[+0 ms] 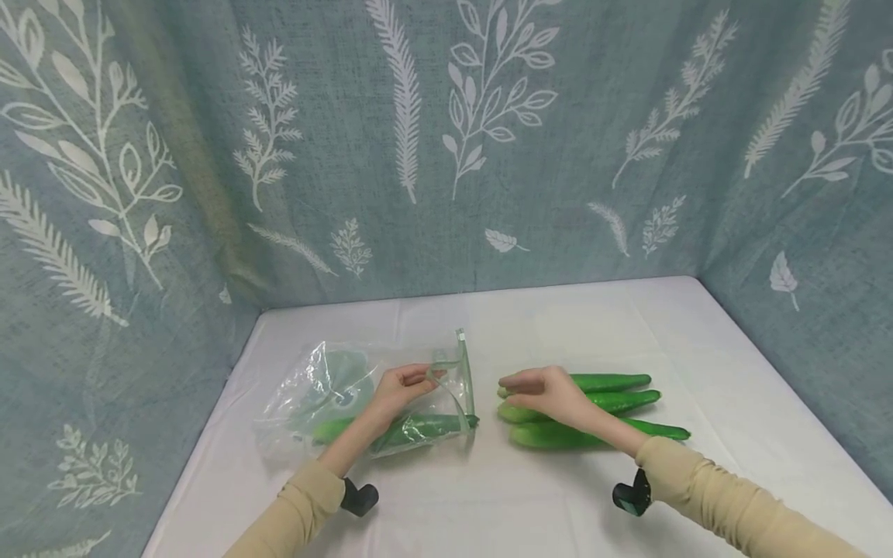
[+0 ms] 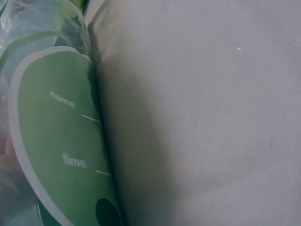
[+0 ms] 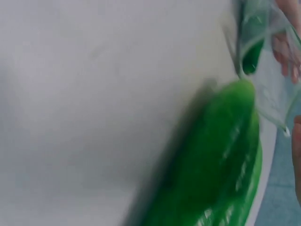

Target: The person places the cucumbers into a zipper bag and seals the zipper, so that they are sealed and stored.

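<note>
On the left of the table lies a clear zip bag [image 1: 456, 387] with a cucumber [image 1: 436, 426] inside, its dark tip at the bag's mouth. My left hand [image 1: 401, 394] pinches the bag's upper rim, and the mouth gapes to the right. A green label [image 2: 56, 132] on the bag, printed "name" and "time", fills the left side of the left wrist view. Three cucumbers lie side by side to the right: a far one [image 1: 617, 381], a middle one [image 1: 631, 400] and a near one [image 1: 551, 436]. Above their pale ends hovers my right hand [image 1: 554, 397], thumb and fingers apart.
A white cloth covers the table [image 1: 481, 504]. Blue-green curtains [image 1: 432, 256] with white leaf prints stand along the back and both sides. Dark wrist cameras [image 1: 359, 498] hang below both wrists.
</note>
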Action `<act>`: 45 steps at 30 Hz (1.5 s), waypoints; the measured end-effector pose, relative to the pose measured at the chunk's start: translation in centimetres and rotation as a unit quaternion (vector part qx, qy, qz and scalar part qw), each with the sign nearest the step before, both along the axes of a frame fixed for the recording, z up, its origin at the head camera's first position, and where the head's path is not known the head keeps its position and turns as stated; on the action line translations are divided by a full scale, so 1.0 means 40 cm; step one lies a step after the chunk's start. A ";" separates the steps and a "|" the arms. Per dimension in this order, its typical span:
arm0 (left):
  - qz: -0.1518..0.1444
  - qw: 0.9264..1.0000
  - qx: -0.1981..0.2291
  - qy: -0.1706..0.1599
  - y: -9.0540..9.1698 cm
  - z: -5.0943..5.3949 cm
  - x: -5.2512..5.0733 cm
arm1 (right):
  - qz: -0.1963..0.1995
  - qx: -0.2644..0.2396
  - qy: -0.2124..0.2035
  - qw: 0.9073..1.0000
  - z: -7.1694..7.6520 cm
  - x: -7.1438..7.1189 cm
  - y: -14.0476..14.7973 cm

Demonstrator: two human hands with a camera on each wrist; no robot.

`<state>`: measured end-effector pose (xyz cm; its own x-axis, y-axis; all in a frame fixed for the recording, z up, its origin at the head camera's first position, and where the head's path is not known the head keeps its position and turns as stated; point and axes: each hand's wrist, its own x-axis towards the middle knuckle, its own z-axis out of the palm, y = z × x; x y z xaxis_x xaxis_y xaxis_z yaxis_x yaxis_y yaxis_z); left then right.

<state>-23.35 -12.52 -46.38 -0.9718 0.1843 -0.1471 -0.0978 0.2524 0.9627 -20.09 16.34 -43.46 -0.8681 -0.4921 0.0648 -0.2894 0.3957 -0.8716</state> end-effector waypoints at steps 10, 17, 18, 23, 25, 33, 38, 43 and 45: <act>0.007 1.000 -0.009 0.000 -0.003 0.008 -0.004 | -0.027 0.029 -0.015 0.999 0.027 -0.019 0.093; 0.007 1.000 -0.003 -0.002 -0.004 0.012 -0.003 | -0.047 0.064 -0.007 0.997 0.023 -0.027 0.154; 0.003 1.000 -0.002 -0.001 -0.004 0.013 -0.003 | -0.050 0.065 -0.005 0.997 0.023 -0.029 0.162; -0.007 1.000 -0.001 0.000 -0.005 0.017 -0.005 | -0.067 0.069 0.006 0.995 0.034 -0.041 0.204; -0.007 1.000 -0.002 0.000 -0.005 0.018 -0.005 | -0.072 0.074 0.011 0.995 0.037 -0.045 0.223; -0.008 1.000 0.005 -0.011 -0.001 0.020 -0.004 | -0.108 0.127 0.014 0.986 0.039 -0.059 0.317; -0.004 1.000 0.006 -0.009 -0.001 0.016 -0.005 | -0.120 0.161 0.025 0.979 0.038 -0.064 0.366; -0.004 1.000 0.007 -0.015 -0.004 0.011 -0.004 | -0.131 0.171 0.021 0.976 0.030 -0.062 0.402; -0.005 1.000 0.008 -0.016 -0.005 0.011 -0.003 | -0.137 0.175 0.018 0.975 0.027 -0.060 0.412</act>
